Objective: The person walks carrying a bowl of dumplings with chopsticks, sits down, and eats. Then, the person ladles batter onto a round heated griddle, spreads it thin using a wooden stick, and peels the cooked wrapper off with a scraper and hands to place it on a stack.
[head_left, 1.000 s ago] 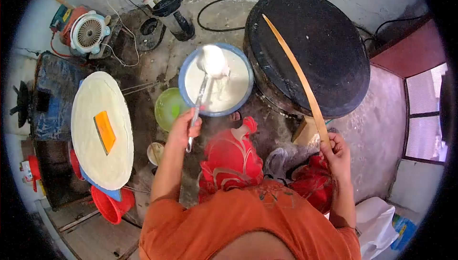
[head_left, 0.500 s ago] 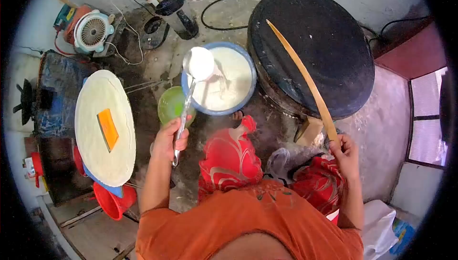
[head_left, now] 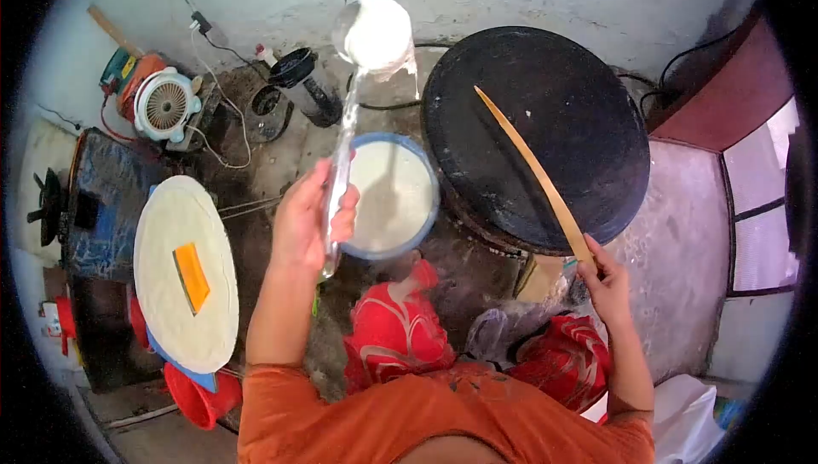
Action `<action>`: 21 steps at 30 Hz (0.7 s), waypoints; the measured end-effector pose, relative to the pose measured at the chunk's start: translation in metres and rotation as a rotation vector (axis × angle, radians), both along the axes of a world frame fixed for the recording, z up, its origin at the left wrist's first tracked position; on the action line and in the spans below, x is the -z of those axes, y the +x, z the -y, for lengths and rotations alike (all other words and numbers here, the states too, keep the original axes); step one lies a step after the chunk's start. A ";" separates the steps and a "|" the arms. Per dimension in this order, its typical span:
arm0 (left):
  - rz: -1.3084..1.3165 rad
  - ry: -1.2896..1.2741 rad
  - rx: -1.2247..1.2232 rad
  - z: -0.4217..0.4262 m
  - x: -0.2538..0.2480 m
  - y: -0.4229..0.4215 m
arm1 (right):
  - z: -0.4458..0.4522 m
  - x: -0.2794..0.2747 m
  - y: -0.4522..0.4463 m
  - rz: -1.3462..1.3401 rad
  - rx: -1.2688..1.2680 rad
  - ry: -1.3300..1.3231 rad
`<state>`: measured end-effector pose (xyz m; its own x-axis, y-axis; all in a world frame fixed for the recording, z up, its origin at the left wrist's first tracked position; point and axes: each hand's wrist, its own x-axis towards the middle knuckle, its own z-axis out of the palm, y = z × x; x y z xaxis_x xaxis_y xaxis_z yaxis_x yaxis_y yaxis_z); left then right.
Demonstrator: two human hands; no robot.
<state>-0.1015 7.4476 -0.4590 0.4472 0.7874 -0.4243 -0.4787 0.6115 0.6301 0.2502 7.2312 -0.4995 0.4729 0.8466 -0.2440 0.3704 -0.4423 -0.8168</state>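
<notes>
My left hand (head_left: 311, 217) is closed around the handle of a metal ladle (head_left: 341, 170), raised beyond the blue tub. White batter (head_left: 377, 34) fills the ladle's bowl, and some hangs from its right side. Below it, the blue tub (head_left: 375, 255) contains more pale batter (head_left: 388, 200). In my right hand (head_left: 603, 283) is the end of a long, curved wooden spatula (head_left: 537, 170). Its thin blade extends over the large round black griddle (head_left: 588, 140); whether it touches the surface I cannot tell.
To the left lie thin round flatbreads (head_left: 183, 345) with an orange scraper (head_left: 192, 278) on top. A red bucket (head_left: 204, 400) stands below them. A blower (head_left: 166, 104) with wires and a dark cylindrical container (head_left: 311, 89) are near the back wall. Clear plastic (head_left: 487, 332) lies by my legs.
My left hand has lifted the filled ladle forward, away from the tub. The head view has tilted up, so the tub and griddle sit lower. My right hand still holds the wooden spatula.
</notes>
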 end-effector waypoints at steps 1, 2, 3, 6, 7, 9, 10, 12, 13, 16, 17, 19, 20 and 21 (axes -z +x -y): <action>-0.005 -0.007 0.018 -0.010 0.006 0.012 | -0.004 0.000 0.002 0.074 -0.010 -0.004; -0.011 0.017 0.030 -0.017 0.015 0.026 | -0.008 0.001 0.004 0.080 -0.002 -0.002; -0.012 0.014 0.026 -0.025 0.024 0.040 | -0.011 0.003 0.006 0.188 -0.027 0.026; -0.013 0.074 0.012 -0.042 0.052 0.083 | -0.028 -0.004 0.006 0.387 -0.085 0.053; -0.022 0.057 0.011 -0.046 0.062 0.097 | -0.033 -0.003 0.007 0.402 -0.088 0.055; -0.039 0.067 0.014 -0.049 0.076 0.122 | -0.042 0.006 0.015 0.478 -0.137 0.152; -0.061 0.082 0.013 -0.052 0.088 0.133 | -0.049 0.009 0.018 0.477 -0.135 0.151; -0.137 0.048 -0.041 -0.051 0.104 0.154 | -0.066 0.013 0.020 0.558 -0.187 0.165; -0.145 0.050 -0.034 -0.051 0.112 0.162 | -0.075 0.017 0.022 0.554 -0.211 0.171; -0.156 0.029 -0.028 -0.052 0.138 0.177 | -0.103 0.028 0.025 0.572 -0.282 0.135; -0.178 0.030 -0.037 -0.051 0.144 0.179 | -0.111 0.037 0.026 0.580 -0.296 0.158; -0.202 0.024 -0.060 -0.051 0.148 0.180 | -0.121 0.043 0.030 0.539 -0.305 0.126; -0.203 0.024 -0.058 -0.050 0.148 0.179 | -0.123 0.044 0.030 0.501 -0.315 0.095; -0.234 0.022 -0.079 -0.049 0.147 0.178 | -0.123 0.035 0.029 0.477 -0.315 0.095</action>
<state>0.0761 7.4967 -0.6058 0.2751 0.8264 -0.4914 -0.3643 0.5626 0.7421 0.2790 7.3544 -0.5341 0.2337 0.9721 0.0186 0.8093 -0.1839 -0.5579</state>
